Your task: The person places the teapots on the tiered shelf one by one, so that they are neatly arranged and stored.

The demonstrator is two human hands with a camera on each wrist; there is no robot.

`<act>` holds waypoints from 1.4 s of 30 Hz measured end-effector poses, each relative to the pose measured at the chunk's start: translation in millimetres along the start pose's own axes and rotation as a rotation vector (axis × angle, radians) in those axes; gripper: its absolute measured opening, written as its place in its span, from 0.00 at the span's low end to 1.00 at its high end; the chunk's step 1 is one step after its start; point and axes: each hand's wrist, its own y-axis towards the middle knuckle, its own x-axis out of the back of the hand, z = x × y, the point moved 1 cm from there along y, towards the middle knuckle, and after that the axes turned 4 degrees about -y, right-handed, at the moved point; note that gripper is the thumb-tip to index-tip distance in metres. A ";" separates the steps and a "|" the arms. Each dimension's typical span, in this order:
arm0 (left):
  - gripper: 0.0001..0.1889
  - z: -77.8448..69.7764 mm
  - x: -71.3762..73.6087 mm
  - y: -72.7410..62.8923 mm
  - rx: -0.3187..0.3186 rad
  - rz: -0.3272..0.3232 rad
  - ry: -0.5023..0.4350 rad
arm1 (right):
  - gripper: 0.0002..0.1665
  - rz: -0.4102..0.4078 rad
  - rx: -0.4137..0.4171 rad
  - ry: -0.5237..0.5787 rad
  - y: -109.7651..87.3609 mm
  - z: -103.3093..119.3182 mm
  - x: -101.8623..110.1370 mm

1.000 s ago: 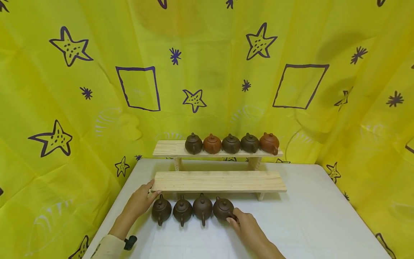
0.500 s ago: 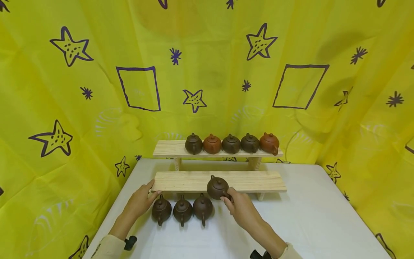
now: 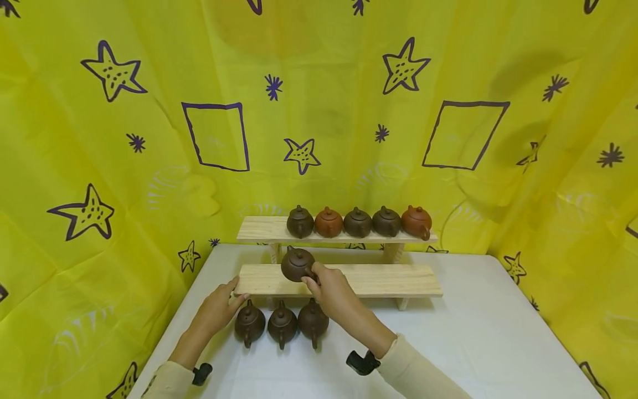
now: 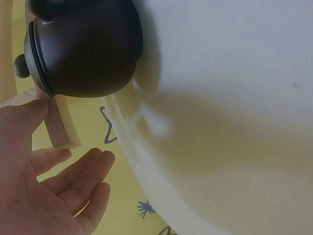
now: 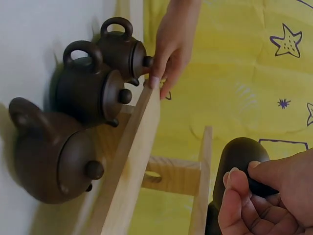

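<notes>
My right hand (image 3: pixel 333 285) pinches a dark brown teapot (image 3: pixel 297 265) by its handle, over the left-middle part of the lower wooden shelf (image 3: pixel 389 280). In the right wrist view, thumb and fingers close on the handle of the held teapot (image 5: pixel 239 161), partly hidden by the hand. At the shelf's left end, my left hand (image 3: pixel 215 307) holds the board's corner between thumb and forefinger, its other fingers loose in the left wrist view. Three similar brown teapots (image 3: pixel 282 325) stand in a row on the white table before the shelf, spouts toward it and handles toward me.
Behind rises an upper wooden shelf (image 3: pixel 264 228) bearing several teapots, some dark and two reddish, such as the reddish teapot (image 3: pixel 328 223). A yellow curtain (image 3: pixel 339 111) with star drawings encloses the white table (image 3: pixel 473 332) at the back and sides.
My right hand has lifted the fourth teapot from the right end of the front row and carried it up and leftward over the lower shelf. The left hand stays at the shelf's end.
</notes>
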 end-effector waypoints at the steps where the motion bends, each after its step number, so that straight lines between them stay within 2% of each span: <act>1: 0.37 0.0 0.0 0.2 -0.001 -0.001 0.000 | 0.14 -0.004 0.008 -0.001 3.9 2.2 -2.1; 9: 0.37 -0.7 1.8 2.0 0.001 -0.013 0.011 | 0.15 -0.016 0.020 -0.016 35.6 20.5 -12.0; 15: 0.37 2.0 1.4 0.5 0.001 -0.019 0.007 | 0.14 -0.010 -0.042 -0.027 65.6 32.0 -20.8; 22: 0.35 3.6 -0.4 0.0 -0.058 -0.058 0.036 | 0.13 -0.007 -0.122 -0.072 93.7 37.9 -35.7; 26: 0.35 2.8 -0.1 2.1 -0.054 -0.060 0.044 | 0.16 0.018 -0.170 -0.066 103.6 40.8 -42.0; 32: 0.35 1.3 0.7 3.6 -0.022 -0.039 0.034 | 0.17 0.007 -0.180 -0.086 115.5 42.2 -48.2; 42: 0.35 0.4 0.3 2.3 -0.021 -0.033 0.029 | 0.18 0.024 -0.217 -0.120 126.5 43.5 -53.3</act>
